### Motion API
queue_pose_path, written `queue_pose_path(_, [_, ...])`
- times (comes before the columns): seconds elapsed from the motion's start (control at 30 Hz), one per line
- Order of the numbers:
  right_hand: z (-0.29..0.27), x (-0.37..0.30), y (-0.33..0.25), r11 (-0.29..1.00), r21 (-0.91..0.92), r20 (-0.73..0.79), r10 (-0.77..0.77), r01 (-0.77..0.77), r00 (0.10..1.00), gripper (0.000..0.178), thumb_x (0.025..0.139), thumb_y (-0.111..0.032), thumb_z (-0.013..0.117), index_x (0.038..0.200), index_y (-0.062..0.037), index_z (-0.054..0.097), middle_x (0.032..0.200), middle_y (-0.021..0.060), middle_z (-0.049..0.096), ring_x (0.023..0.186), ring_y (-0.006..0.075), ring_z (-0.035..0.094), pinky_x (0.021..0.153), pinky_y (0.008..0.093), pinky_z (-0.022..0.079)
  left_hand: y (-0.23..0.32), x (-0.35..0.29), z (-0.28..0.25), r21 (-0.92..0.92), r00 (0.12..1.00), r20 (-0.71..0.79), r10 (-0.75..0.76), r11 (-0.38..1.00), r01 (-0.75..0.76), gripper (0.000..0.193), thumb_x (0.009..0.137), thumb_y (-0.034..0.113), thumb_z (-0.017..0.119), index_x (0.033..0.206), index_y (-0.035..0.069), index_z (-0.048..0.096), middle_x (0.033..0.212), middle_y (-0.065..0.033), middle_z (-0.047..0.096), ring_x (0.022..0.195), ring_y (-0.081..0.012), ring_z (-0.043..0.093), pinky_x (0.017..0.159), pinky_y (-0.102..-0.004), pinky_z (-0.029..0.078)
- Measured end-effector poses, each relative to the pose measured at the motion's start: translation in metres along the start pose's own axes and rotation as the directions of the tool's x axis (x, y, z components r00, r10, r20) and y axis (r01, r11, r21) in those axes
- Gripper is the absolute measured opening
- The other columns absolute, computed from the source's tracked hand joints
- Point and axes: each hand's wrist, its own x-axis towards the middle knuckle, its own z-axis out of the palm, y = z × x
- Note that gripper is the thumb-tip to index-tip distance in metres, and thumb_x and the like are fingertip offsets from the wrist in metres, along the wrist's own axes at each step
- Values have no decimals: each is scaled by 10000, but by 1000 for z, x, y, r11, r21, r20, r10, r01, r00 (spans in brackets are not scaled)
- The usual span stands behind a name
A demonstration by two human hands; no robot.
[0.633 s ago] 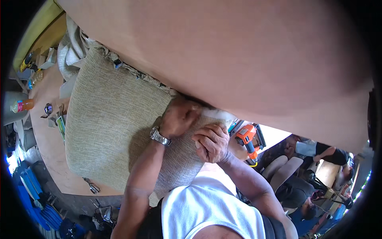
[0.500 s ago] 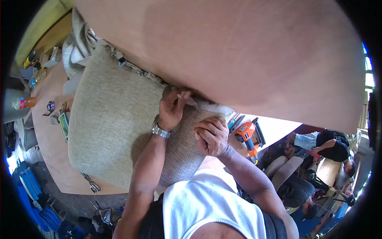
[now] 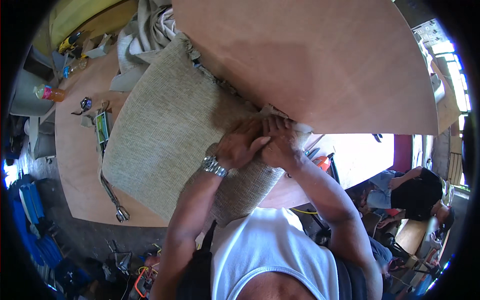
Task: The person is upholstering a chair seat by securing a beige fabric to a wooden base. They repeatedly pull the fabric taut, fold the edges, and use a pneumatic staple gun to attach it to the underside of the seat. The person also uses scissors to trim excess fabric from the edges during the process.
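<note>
A cushion-like piece covered in beige woven upholstery fabric (image 3: 160, 110) lies against a large tan board (image 3: 320, 65). The fabric's rough edge runs along the board. My left hand (image 3: 239, 144), wearing a metal watch (image 3: 214, 166) on the wrist, rests flat on the cover with its thumb apart, its fingertips partly hidden. Right beside it, touching, my right hand (image 3: 281, 144) lies with fingers stretched over the cover near its edge. A bit of white padding (image 3: 303, 128) shows at the corner. The orange nail gun (image 3: 322, 162) is partly hidden behind my right forearm.
Scissors (image 3: 121, 214) lie at the table's (image 3: 80, 170) near left edge. A bottle of orange liquid (image 3: 50, 93) and a tape roll (image 3: 86, 103) are at the left. Bunched fabric (image 3: 145, 37) sits at the far left. Another person (image 3: 415, 190) is at the right.
My left hand has gone from a raised pinch at the edge to lying on the cover. My right fist has opened and moved beside it. The view has shifted, and my forearm now covers more of the nail gun.
</note>
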Motion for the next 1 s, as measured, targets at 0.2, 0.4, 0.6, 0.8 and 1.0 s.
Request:
queue_pose_path(0.2, [7, -2, -3, 991, 22, 60, 130, -132, 990, 539, 852, -334, 499, 1244, 9, 636, 1219, 157, 611, 1192, 287, 511, 1032, 467, 322, -4, 16, 7, 5, 969, 223, -103, 995, 104, 706, 1075, 570, 227, 1554, 82, 405, 1621, -156, 390, 1520, -318, 327, 1240, -542, 214])
queue_pose_path(0.4, [-2, 7, -2, 948, 219, 324, 153, -232, 934, 543, 916, -282, 461, 1338, 37, 582, 1356, 195, 611, 1291, 341, 526, 1128, 488, 303, -2, 25, 8, 0, 896, 370, -245, 964, 264, 766, 1063, 608, 140, 1550, 93, 432, 1633, -121, 386, 1542, -266, 295, 1275, -471, 139])
queue_pose_path(0.6, [-16, -24, 15, 958, 285, -284, 122, -38, 951, 434, 835, -212, 589, 1215, -12, 651, 1249, 159, 627, 1262, 341, 538, 1133, 527, 303, 13, 19, 1, 142, 898, 345, -273, 961, 238, 744, 1066, 604, 187, 1538, 99, 461, 1639, -107, 384, 1546, -251, 286, 1284, -470, 106])
queue_pose_path(0.8, [24, -211, 75, 717, 359, -72, 660, -598, 748, 551, 781, -73, 661, 1324, -47, 571, 1369, 200, 543, 1309, 384, 499, 1099, 526, 393, 14, 22, 12, 266, 894, 340, -292, 942, 206, 733, 1069, 587, 249, 1572, 75, 396, 1651, -137, 351, 1563, -266, 246, 1286, -486, 95])
queue_pose_path(1.0, [78, -277, 85, 434, 54, 476, 781, -899, 405, 634, 826, -103, 654, 1423, -16, 459, 1487, 213, 452, 1363, 408, 466, 1147, 526, 357, 9, 14, 25, 307, 969, 153, -192, 942, 138, 615, 1078, 502, 334, 1450, 64, 554, 1559, -152, 474, 1505, -286, 354, 1267, -495, 178])
